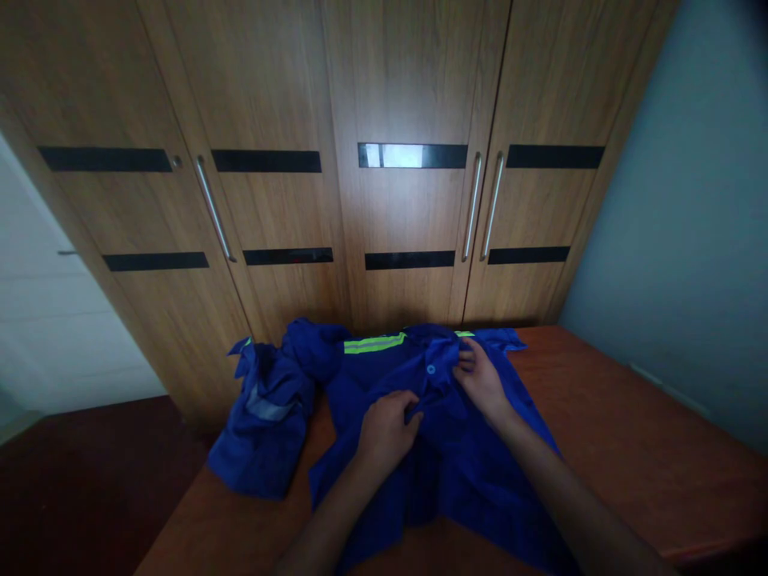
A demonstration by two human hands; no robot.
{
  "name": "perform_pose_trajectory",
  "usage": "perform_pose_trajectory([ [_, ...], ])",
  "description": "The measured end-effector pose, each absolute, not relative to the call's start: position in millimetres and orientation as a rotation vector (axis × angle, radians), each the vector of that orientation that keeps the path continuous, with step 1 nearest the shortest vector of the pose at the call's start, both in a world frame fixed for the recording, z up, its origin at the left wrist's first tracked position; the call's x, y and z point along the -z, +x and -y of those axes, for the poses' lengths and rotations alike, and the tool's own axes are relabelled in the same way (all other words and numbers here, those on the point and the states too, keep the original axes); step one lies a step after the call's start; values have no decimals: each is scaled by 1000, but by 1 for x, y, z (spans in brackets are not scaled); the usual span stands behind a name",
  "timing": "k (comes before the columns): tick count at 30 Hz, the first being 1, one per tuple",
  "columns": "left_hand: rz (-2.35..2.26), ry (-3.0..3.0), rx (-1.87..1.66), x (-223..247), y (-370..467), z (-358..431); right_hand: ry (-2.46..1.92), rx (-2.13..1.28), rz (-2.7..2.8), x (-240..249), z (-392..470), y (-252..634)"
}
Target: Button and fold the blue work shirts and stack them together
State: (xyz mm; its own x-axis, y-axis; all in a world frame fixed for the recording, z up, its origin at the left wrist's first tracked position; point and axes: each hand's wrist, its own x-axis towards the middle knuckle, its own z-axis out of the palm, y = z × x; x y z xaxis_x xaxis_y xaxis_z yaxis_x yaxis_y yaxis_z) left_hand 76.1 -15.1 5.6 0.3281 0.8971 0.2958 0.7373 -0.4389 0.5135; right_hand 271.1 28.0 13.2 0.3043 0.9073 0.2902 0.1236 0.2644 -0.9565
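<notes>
A blue work jacket point(480, 464) is spread over the wooden table, with yellow-green and silver reflective tape point(375, 344) across its shoulder. My left hand point(387, 428) pinches the jacket's front edge, thumb against fingers. Higher up, near the collar, my right hand point(482, 382) has its fingers curled on the cloth of the other side. A round button point(430, 370) shows between the two hands. Part of the collar is bunched, and its folds are hard to make out in the dim light.
To the left lies a crumpled blue sleeve or second garment point(270, 416) with a grey band, reaching the edge of the table point(648, 456). A wooden wardrobe point(408, 216) with metal handles stands right behind. A pale wall point(690, 240) borders the right side.
</notes>
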Motion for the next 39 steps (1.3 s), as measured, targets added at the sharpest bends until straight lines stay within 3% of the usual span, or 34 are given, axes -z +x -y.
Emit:
perform_pose_trajectory([
  [4, -1525, 2282, -894, -6, 73, 18, -1393, -353, 1319, -13, 1, 269],
  [11, -1372, 2344, -953, -14, 78, 39, -1448, -1046, 1358, 20, 30, 247],
  [17, -1245, 2357, -827, -15, 60, 46, -1240, -987, 1148, 18, 20, 249],
  [27, -1970, 2655, -605, -37, 51, 47, -1254, -1067, 1305, 9, 19, 241],
  [34, -1237, 2387, -1019, 1, 89, 120, -1209, -1093, 1238, 3, 18, 239],
  [39, -1320, 1754, -1131, 13, 85, 103, -1237, -1087, 1283, -4, 18, 243],
])
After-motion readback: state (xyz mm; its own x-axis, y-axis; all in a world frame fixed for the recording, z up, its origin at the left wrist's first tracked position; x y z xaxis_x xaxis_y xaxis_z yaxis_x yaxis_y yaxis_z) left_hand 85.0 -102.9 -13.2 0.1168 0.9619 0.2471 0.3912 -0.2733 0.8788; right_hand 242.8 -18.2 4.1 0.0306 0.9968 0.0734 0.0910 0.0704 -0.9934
